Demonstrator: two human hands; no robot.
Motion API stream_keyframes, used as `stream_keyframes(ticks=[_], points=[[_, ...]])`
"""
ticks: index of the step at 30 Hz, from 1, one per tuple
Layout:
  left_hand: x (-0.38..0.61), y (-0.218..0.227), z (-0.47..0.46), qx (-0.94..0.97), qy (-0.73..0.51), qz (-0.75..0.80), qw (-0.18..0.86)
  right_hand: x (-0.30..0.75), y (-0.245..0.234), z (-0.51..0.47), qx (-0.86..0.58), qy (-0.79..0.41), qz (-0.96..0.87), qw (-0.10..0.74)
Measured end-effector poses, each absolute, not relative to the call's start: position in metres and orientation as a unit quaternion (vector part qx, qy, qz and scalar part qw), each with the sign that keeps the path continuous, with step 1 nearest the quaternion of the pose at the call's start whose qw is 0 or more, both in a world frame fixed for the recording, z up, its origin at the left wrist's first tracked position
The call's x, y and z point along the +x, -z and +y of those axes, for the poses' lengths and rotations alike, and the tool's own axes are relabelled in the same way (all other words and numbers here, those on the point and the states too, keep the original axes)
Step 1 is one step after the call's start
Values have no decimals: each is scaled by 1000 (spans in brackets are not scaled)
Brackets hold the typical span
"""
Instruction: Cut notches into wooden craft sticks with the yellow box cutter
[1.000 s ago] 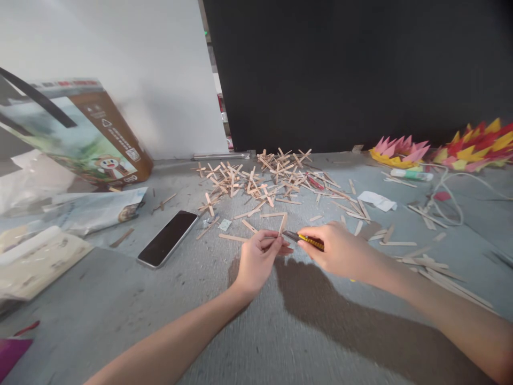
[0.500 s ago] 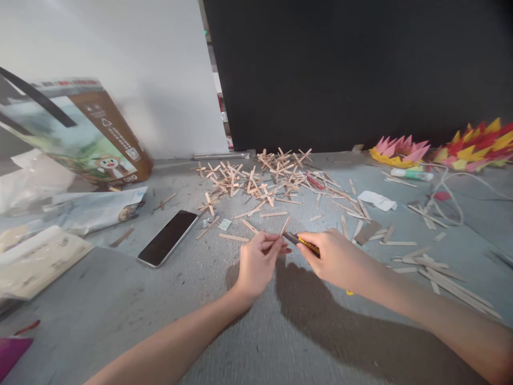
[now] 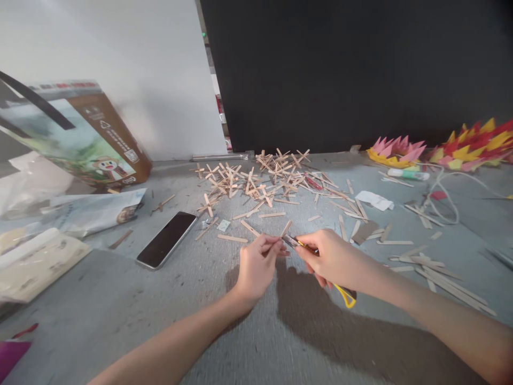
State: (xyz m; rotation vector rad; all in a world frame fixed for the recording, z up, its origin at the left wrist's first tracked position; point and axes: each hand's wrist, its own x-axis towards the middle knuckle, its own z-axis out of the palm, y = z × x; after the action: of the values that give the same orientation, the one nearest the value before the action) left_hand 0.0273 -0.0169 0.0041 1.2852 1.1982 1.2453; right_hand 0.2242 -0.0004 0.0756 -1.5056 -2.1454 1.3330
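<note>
Probably light, stiff, splittable stick (image 3: 286, 229), best pinched low as my left hand (image 3: 255, 266) does; right hand (image 3: 332, 255) clamped round cutter (image 3: 292, 242)

- Recycling triangle (image 3: 105, 124): on the bag (image 3: 76, 140), well left of the left fingers (image 3: 267, 241)
- Square code (image 3: 131, 155): same bag, nearer those fingers
- Lettering (image 3: 116, 141) between them: too small to read

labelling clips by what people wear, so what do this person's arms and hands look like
The left forearm and right forearm are bare, with no sleeve in view. The left hand and right hand are ungloved. No watch or bracelet shows; some fingers are hidden, so rings can't be ruled out.
</note>
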Motion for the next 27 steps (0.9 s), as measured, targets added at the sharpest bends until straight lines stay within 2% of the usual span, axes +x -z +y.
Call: stream_keyframes(ticks=[4, 8, 12, 17, 27], points=[[27, -8, -15, 519, -512, 481, 486, 230, -86, 9, -480, -551, -674, 107], [28, -11, -13, 495, -508, 482, 514, 235, -100, 15, -433, -627, -643, 74], [28, -9, -11, 481, -512, 476, 528, 233, -99, 10, -482, -535, -685, 111], [27, -8, -11, 495, -507, 479, 519, 227, -92, 4, -505, -467, -716, 117], [27, -8, -14, 489, -514, 479, 518, 228, -78, 4, -499, -474, -714, 128]])
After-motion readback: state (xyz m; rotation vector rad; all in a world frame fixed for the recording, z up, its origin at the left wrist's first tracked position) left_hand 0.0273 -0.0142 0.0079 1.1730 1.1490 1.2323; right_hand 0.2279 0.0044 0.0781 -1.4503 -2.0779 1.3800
